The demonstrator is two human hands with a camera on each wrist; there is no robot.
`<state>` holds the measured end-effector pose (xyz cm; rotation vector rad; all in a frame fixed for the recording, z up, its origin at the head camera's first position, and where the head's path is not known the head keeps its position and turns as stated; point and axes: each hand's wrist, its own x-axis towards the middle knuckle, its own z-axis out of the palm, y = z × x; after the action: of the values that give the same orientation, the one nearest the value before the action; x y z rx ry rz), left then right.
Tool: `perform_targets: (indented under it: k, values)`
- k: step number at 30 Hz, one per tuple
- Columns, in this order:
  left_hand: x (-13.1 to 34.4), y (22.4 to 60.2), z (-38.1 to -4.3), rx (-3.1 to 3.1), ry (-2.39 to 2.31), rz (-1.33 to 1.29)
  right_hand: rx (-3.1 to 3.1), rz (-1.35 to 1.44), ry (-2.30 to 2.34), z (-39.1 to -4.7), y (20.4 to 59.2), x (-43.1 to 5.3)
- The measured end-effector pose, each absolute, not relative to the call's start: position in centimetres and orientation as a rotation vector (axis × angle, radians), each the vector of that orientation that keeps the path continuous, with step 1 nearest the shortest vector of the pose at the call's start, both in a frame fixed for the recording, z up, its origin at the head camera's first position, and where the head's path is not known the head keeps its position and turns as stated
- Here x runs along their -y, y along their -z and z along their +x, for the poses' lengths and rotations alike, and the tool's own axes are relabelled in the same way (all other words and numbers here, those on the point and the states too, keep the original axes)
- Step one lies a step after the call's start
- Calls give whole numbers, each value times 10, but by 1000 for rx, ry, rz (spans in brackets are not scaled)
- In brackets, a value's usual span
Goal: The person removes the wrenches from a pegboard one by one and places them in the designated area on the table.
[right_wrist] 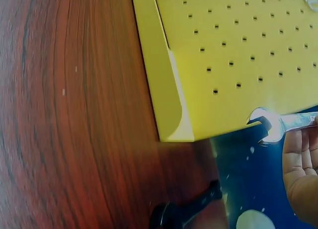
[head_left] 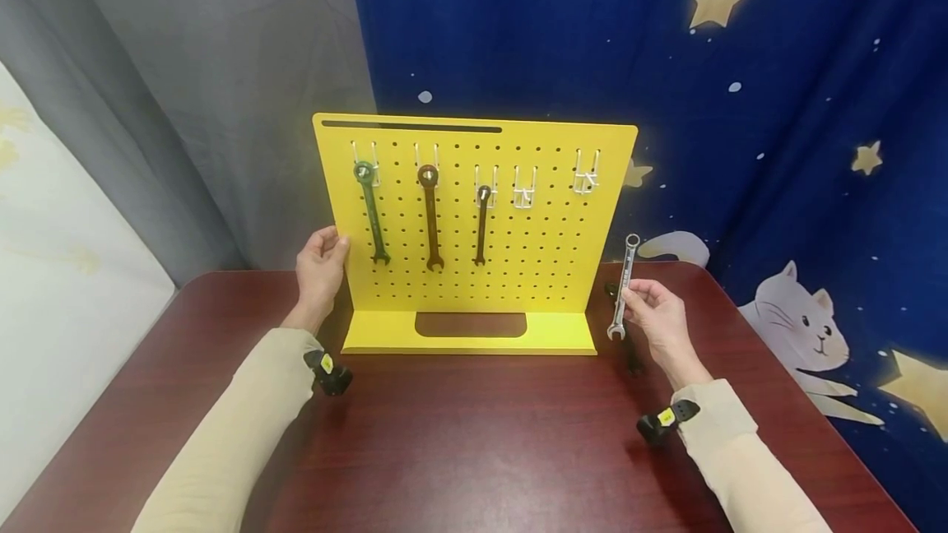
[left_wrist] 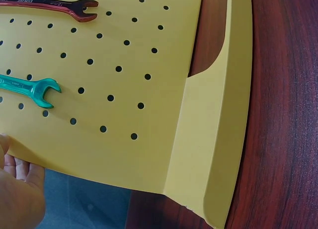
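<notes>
A yellow pegboard (head_left: pixel 533 270) stands on the table, and my left hand (head_left: pixel 321 268) grips its left edge. In my right hand (head_left: pixel 657 317) I pinch a silver combination wrench (head_left: pixel 628 266), ring end up, just off the board's right side. Its open end (right_wrist: pixel 272 125) overlaps the board's edge in the right wrist view. Three wrenches hang from hooks by their ring ends: a green wrench (head_left: pixel 374 220), a dark red wrench (head_left: pixel 433 224) and a smaller dark wrench (head_left: pixel 482 229). Two white hooks, one mid-right (head_left: pixel 524 189) and another far right (head_left: pixel 586 175), hold nothing.
A black wrench (right_wrist: pixel 191 209) lies on the table to the right of the board, partly hidden by my right hand in the head view. The dark red wood table (head_left: pixel 459 434) extends in front. Grey and blue star-patterned curtains (head_left: pixel 548 31) hang behind.
</notes>
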<state>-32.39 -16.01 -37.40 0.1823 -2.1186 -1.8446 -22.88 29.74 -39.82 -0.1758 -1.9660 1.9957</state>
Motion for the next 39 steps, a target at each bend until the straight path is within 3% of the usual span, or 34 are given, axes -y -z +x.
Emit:
perform_targets:
  k: [17,39]
  values:
    - [160,375,-326,2106,1854,196,2152,-393,-1841,-239,423,-338]
    - [160,373,-325,2093,1875,200,2583,-567,-1516,-246,438,-357]
